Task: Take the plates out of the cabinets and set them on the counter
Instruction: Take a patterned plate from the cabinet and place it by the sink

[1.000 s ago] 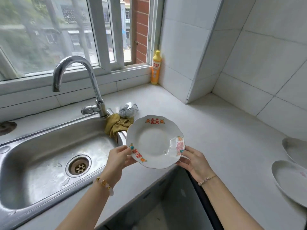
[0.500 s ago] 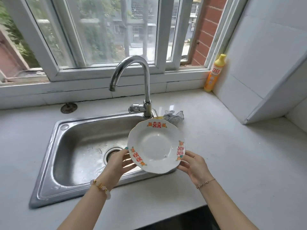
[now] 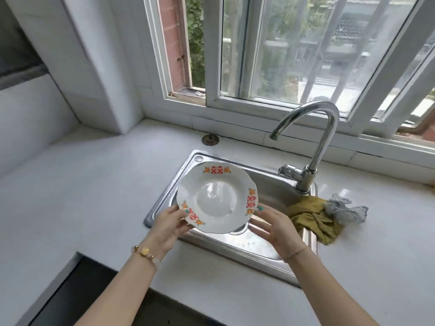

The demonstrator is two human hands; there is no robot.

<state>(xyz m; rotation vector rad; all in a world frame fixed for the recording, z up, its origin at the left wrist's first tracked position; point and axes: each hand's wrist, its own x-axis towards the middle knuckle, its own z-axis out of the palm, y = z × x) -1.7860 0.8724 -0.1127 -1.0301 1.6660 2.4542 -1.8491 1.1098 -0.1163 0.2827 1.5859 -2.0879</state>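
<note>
A white plate (image 3: 217,196) with a wavy rim and red-and-orange marks is held in the air over the left part of the steel sink (image 3: 266,245). My left hand (image 3: 169,225) grips its lower-left rim, thumb on top. My right hand (image 3: 274,228) holds the lower-right rim, thumb on the edge and fingers underneath. The plate tilts slightly toward me. White counter (image 3: 77,198) spreads out to the left of the sink.
A curved chrome tap (image 3: 313,147) rises at the sink's right back corner. A yellow cloth (image 3: 313,217) and a grey mesh scrubber (image 3: 344,209) lie right of the sink. A window runs behind. A dark recess (image 3: 77,295) opens at the counter's near left edge.
The view has swung left along the counter, so the sink now lies under and right of the plate. Both hands keep their hold and carry the plate leftward.
</note>
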